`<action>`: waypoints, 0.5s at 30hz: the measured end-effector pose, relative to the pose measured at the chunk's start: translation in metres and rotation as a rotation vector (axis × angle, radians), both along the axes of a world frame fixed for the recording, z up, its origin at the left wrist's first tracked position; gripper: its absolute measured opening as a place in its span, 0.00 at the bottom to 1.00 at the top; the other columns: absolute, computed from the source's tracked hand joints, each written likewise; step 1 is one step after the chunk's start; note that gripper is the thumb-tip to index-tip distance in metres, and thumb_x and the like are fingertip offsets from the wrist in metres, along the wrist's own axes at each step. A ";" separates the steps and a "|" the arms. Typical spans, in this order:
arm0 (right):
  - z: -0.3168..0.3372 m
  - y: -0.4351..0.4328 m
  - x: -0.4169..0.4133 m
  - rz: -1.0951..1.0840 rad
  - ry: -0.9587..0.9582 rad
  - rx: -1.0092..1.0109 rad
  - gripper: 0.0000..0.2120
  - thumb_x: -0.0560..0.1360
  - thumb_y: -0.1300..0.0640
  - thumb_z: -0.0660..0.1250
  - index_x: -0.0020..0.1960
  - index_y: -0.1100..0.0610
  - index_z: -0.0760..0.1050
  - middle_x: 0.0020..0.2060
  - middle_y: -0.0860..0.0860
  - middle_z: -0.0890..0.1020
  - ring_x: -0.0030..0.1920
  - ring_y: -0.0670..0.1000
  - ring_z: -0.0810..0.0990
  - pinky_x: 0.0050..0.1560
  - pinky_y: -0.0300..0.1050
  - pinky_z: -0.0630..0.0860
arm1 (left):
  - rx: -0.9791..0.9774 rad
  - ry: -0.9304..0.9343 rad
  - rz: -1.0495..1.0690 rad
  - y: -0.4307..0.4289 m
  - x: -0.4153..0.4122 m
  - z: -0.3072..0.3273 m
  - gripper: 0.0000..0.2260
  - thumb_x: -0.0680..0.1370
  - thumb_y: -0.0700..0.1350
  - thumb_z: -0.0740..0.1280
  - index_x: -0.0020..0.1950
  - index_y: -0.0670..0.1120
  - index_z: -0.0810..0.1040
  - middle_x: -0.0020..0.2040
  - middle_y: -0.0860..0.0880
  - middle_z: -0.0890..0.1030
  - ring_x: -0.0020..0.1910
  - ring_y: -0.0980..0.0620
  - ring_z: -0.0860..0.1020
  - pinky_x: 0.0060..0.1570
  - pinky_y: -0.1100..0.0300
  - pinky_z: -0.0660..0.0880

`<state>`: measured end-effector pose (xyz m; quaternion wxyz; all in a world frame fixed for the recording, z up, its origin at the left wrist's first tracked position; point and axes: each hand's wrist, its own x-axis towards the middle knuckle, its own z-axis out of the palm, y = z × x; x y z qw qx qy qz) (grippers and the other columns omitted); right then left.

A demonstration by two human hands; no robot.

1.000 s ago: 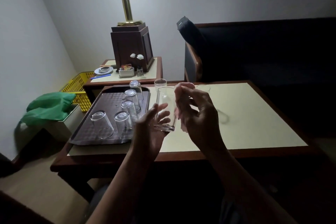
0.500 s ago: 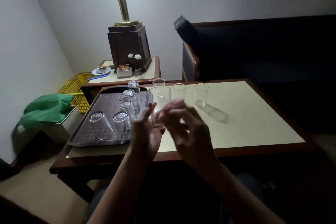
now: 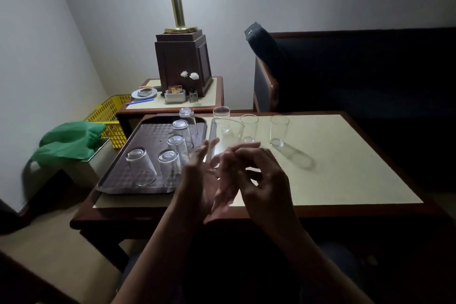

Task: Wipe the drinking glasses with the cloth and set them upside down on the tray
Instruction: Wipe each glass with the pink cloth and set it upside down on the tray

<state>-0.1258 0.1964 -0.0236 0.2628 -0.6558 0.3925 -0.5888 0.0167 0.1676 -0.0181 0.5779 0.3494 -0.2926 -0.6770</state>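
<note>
I hold a clear drinking glass (image 3: 225, 134) over the table's front edge, its mouth tilted up and away from me. My left hand (image 3: 198, 177) lies against its left side, thumb up and fingers straight. The curled fingers of my right hand (image 3: 261, 175) grip its lower part. No cloth shows in either hand. On the brown tray (image 3: 153, 136) to the left stand several glasses upside down, the nearest (image 3: 140, 166) at its front. Three upright glasses stand in a row behind my hands: one (image 3: 221, 114), one (image 3: 249, 128) and one (image 3: 278, 131).
The cream-topped table (image 3: 345, 163) has a dark wooden rim. A green cloth (image 3: 66, 143) lies on a low stand at left, beside a yellow basket (image 3: 108, 113). A side table (image 3: 212, 96) with a lamp base and small items stands behind the tray. A dark sofa (image 3: 357, 69) lies beyond.
Both hands have come down toward the table's front edge with the glass. My right hand has moved from near the rim to the lower part, uncovering the row of upright glasses.
</note>
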 end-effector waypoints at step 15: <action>0.017 -0.017 -0.001 -0.134 -0.086 0.096 0.16 0.81 0.42 0.67 0.62 0.51 0.79 0.57 0.43 0.84 0.57 0.40 0.84 0.54 0.41 0.84 | -0.033 0.048 0.094 0.005 -0.014 -0.016 0.31 0.78 0.56 0.68 0.72 0.35 0.71 0.62 0.32 0.78 0.59 0.39 0.80 0.54 0.48 0.79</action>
